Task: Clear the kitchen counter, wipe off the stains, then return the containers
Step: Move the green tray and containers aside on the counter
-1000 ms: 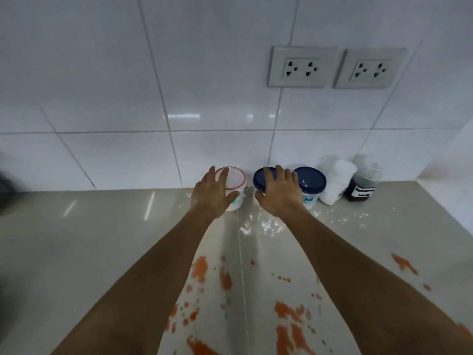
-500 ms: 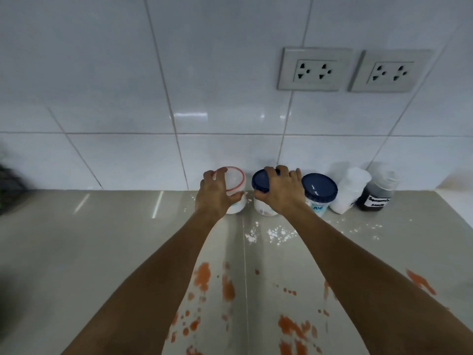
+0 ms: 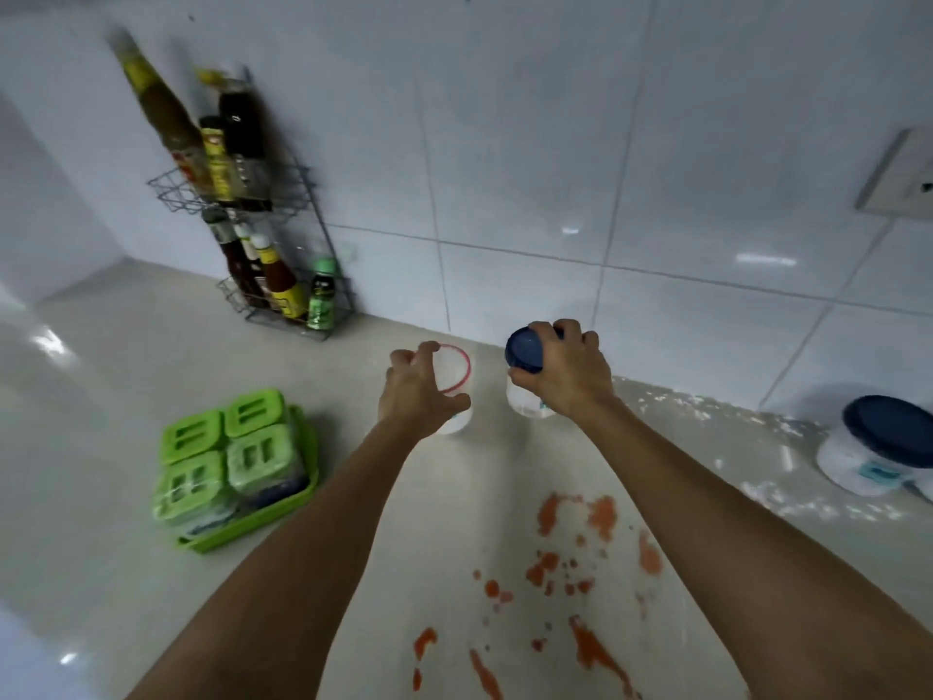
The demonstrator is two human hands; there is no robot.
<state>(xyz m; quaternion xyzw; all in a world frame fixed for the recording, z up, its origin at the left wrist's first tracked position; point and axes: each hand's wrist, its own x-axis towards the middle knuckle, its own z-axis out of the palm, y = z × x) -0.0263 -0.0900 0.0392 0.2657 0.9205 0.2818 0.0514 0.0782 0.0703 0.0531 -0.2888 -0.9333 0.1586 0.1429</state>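
Hands — red-rimmed jar, blue-lidded jar

- A wire rack with two tiers stands against the tiled wall, off to my left.
- Its upper tier holds a tall bottle, a dark bottle and a yellow-labelled bottle between them, all blurred.
- In the lower tier I see a sauce bottle and a green-capped bottle just beside it.
- Nearer me is a green tray carrying four green-lidded boxes, packed two by two.
- A wall socket sits at the right edge.
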